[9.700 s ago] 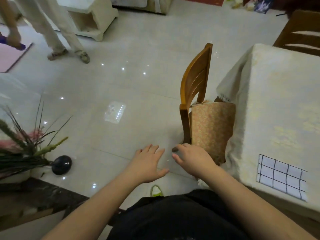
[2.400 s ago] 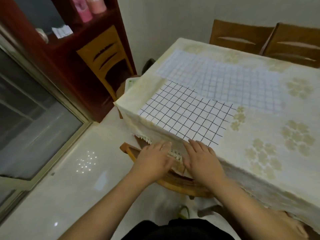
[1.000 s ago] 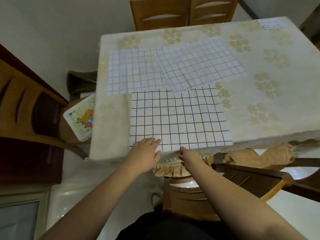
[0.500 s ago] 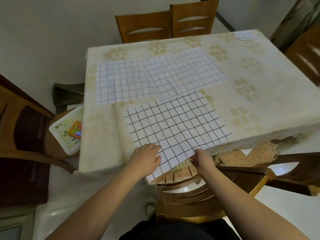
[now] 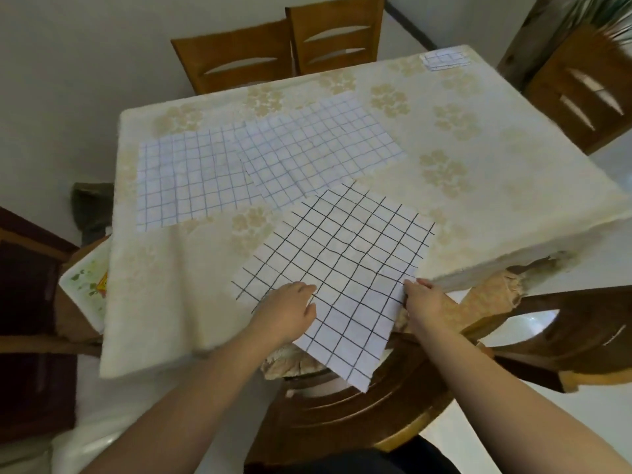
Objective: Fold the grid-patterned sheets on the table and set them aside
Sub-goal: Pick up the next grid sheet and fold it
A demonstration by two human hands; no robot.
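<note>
At the near edge of the table (image 5: pixel 478 213), the black-grid sheet (image 5: pixel 342 258) lies turned at an angle, its nearest corner hanging past the edge over a wooden chair (image 5: pixel 359 405). The left hand (image 5: pixel 285 311) rests on the sheet's near-left part, fingers loosely bent on the paper. The right hand (image 5: pixel 422 297) pinches the sheet's right edge just at the table's rim. Farther back on the table lie 2 fainter blue-grid sheets (image 5: pixel 191 181), overlapping each other, the right one touching the black-grid sheet's far corner. A small folded grid piece (image 5: pixel 444 58) sits at the table's far right corner.
</note>
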